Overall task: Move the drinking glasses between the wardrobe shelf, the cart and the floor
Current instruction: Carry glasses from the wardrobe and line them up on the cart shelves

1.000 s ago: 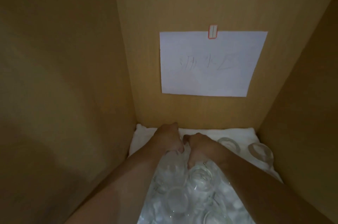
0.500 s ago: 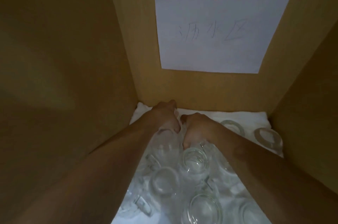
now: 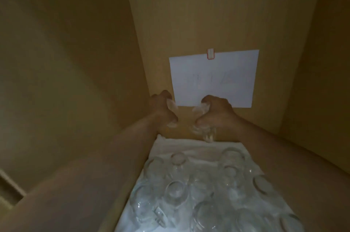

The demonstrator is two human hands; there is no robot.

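so each hand has one glass. my left hand (image 3: 164, 110) is curled round a glass (image 3: 172, 107) with the fingers wrapped over its side, and my right hand (image 3: 215, 112) grips another one, the right glass (image 3: 205, 127), whose lower end hangs out below my fist. both are lifted clear of the cloth (image 3: 181, 146) and held up in front of the back wall, just under the paper (image 3: 214, 78) clipped there. i hold them apart from each other, which i judge is to keep glass from knocking glass.

the other glasses (image 3: 198, 190) stand packed close on the white cloth along the shelf, many of them mouth down as far as i can tell in this dim light; the cloth is likely there to cushion them and take drips. they crowd the near part of the shelf, between my forearms, so my arms have to pass above them, and lifting high before pulling back makes sense.

the wooden walls (image 3: 75, 80) hem the shelf in on both sides, so the only way out is back toward me. the writing on the paper is too faint to read. i'd guess these two are bound for the cart or floor, neither of which shows.
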